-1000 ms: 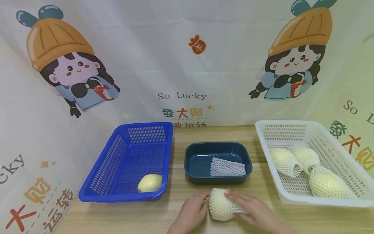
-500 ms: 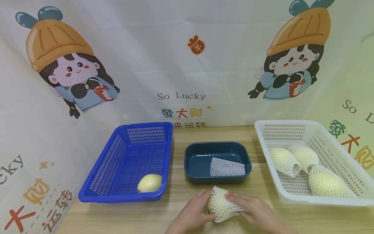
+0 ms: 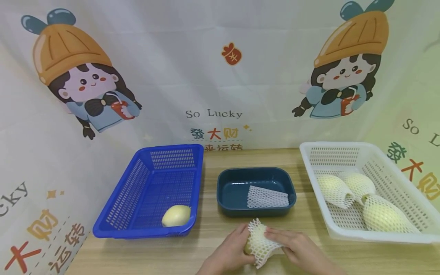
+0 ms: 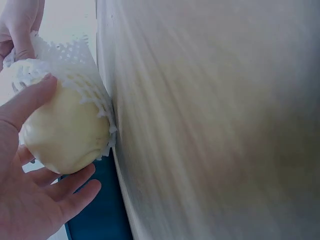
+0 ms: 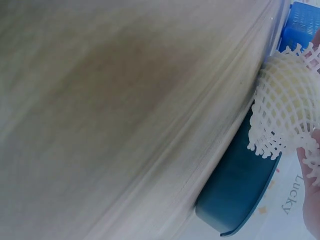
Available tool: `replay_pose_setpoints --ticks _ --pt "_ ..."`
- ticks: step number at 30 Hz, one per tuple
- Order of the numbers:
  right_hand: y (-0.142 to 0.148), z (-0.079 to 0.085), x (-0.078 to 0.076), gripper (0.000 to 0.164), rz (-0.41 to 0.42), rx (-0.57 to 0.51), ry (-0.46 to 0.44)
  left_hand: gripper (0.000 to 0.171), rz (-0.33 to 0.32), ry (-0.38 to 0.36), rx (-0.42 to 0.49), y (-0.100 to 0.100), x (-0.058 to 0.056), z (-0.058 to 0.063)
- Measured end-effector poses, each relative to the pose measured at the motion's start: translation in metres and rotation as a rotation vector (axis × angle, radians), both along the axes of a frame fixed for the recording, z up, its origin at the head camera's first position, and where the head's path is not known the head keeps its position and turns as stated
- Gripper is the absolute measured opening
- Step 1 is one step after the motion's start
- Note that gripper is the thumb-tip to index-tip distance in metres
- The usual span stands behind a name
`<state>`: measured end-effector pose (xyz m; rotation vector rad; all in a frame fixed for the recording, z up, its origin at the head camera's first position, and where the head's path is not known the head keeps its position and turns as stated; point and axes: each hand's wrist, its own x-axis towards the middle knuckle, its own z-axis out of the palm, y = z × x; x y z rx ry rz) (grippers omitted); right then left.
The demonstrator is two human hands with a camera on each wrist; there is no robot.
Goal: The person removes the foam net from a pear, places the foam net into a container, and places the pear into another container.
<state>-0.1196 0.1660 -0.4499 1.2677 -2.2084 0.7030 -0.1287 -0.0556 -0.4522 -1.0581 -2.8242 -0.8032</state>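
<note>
A smooth, pale yellow round fruit (image 4: 67,132) sits partly inside a white foam net sleeve (image 3: 262,244). My left hand (image 3: 229,250) grips the fruit's bare end, thumb on one side and fingers beneath, as the left wrist view shows. From the other side my right hand (image 3: 297,246) holds the net, with the fingers over it and the thumb below. In the right wrist view the loose net edge (image 5: 267,142) flares out, and only part of the right hand shows at the frame's edge.
A dark teal tray (image 3: 223,208) with a flat foam net (image 3: 267,197) stands just beyond my hands. On the left, a blue basket (image 3: 117,231) contains one bare fruit (image 3: 176,215). The white basket (image 3: 347,235) on the right holds three netted fruits (image 3: 385,214).
The fruit and net have tilted between my hands. The net has shifted, its edge now flaring wider, and more bare fruit shows by my left hand, which has moved round that end.
</note>
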Motion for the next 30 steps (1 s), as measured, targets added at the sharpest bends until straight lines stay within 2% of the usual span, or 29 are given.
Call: replay_pose_setpoints --ticks 5,10,16,20,25,30 --pt "0.000 0.002 -0.001 0.053 -0.019 0.003 0.022 0.060 0.034 0.057 -0.014 0.000 0.002 0.003" --pt "0.005 0.004 -0.002 0.053 -0.064 0.037 0.016 0.072 0.099 -0.009 0.057 -0.004 0.003 0.009" --pt "0.017 0.007 -0.007 0.054 -0.097 0.014 0.056 0.072 0.150 -0.053 0.107 -0.019 0.007 0.016" --pt "0.022 0.012 -0.012 0.051 -0.118 -0.018 0.110 0.074 0.187 -0.020 0.110 -0.031 0.011 0.023" --pt "0.022 0.018 -0.016 0.047 -0.143 -0.037 0.119 0.077 0.238 0.011 0.154 -0.047 0.021 0.036" --pt "0.020 0.022 -0.020 0.049 -0.141 -0.065 0.115 0.075 0.300 0.106 0.234 -0.068 0.028 0.047"
